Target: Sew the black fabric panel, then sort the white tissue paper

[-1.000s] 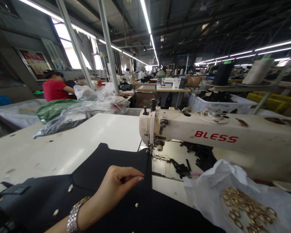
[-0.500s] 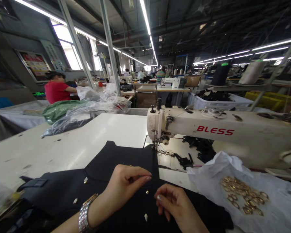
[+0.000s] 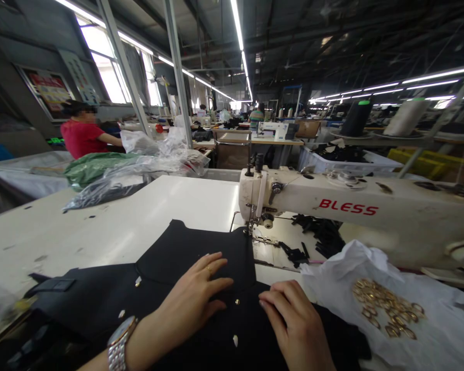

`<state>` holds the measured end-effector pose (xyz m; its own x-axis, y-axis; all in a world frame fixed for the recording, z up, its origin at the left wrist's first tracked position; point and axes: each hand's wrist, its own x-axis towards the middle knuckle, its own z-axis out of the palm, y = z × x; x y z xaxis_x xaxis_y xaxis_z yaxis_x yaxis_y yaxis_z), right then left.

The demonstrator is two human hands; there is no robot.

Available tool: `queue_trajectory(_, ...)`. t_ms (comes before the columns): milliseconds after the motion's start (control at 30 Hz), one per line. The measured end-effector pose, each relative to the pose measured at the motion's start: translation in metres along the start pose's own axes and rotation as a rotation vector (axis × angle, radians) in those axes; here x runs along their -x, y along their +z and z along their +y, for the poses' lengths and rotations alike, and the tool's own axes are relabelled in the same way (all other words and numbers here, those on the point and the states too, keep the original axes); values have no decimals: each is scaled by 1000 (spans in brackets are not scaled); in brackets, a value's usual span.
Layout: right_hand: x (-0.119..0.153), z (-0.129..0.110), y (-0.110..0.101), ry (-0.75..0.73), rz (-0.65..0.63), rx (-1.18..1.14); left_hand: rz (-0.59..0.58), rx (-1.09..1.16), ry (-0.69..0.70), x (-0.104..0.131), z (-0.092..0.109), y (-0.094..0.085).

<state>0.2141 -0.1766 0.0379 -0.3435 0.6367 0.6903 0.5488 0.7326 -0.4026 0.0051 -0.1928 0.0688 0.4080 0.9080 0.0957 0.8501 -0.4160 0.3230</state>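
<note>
A large piece of black fabric lies across the table, its far edge under the sewing machine's presser foot. My left hand rests on or just over the fabric with fingers spread, holding nothing; a ring and a metal watch are on it. My right hand is at the fabric's right side, fingers bent and pressed together, the thumb hidden. Whatever it holds, if anything, is out of sight. Between the hands sits a small gold stud, with a pale shiny piece nearer me.
The white sewing machine spans the right. Below it lie black strips. Gold rings lie on white paper at the right. Plastic-wrapped bundles are at the table's far left. A person in red sits beyond.
My left hand has gone from pinched fingers to spread ones, lower over the fabric. My right hand has turned palm down and moved slightly right, its fingers closing together. The fabric looks unmoved.
</note>
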Motion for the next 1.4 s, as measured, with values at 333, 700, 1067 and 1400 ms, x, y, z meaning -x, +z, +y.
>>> queue_trajectory(333, -7, -3, 6, -89, 2, 38, 39, 1021, -280, -21, 32, 39)
queue_trajectory(700, -8, 3, 10, -46, -12, -54, -21, 1070, -440, -26, 17, 39)
queue_trajectory(1067, 11, 22, 22, 102, -129, -36, 255, 606, -62, -65, 4, 27)
queue_trajectory(1400, 26, 33, 34, 130, -203, -147, 412, 375, -158, -132, -36, 56)
